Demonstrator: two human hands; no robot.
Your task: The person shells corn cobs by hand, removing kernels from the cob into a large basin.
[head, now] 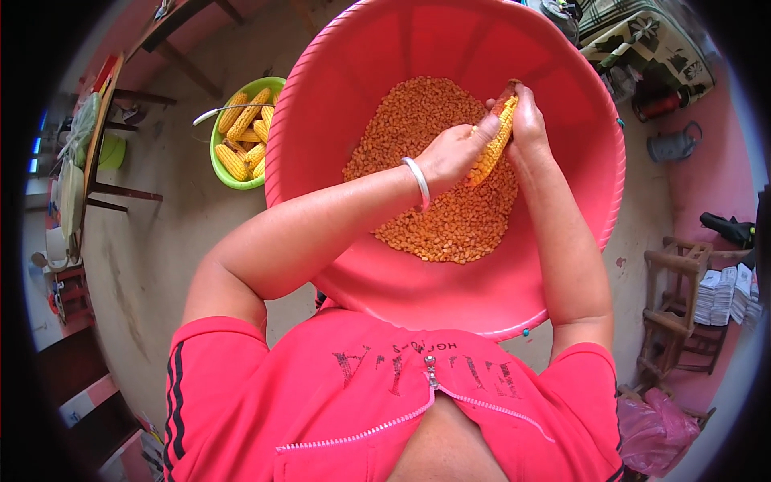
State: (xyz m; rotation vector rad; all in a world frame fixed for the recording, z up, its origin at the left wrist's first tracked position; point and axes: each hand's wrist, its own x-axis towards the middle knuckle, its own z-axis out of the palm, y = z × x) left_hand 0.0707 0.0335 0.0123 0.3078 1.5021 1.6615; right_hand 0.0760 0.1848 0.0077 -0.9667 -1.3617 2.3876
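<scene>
A partly stripped corn cob (pixel 497 141) is held at a slant between my two hands, over a big red plastic tub (pixel 337 78). Its yellow kernels face up, and a bare reddish strip shows near its top end. My left hand (pixel 455 150), with a silver bangle (pixel 417 182) on the wrist, grips the cob from the left, thumb along the kernels. From the right, my right hand (pixel 529 123) wraps the upper part; some of its fingers are hidden behind the cob. Loose orange kernels (pixel 415 126) lie heaped on the tub's floor below.
Left of the tub, a green basin (pixel 218 165) holds several yellow cobs (pixel 232 162); a thin handle crosses it. Wooden stools (pixel 668 289), stacked papers (pixel 717 295) and a pink plastic bag (pixel 656 431) stand at right. A grey watering can (pixel 673 144) is further back. A table (pixel 93 138) stands left.
</scene>
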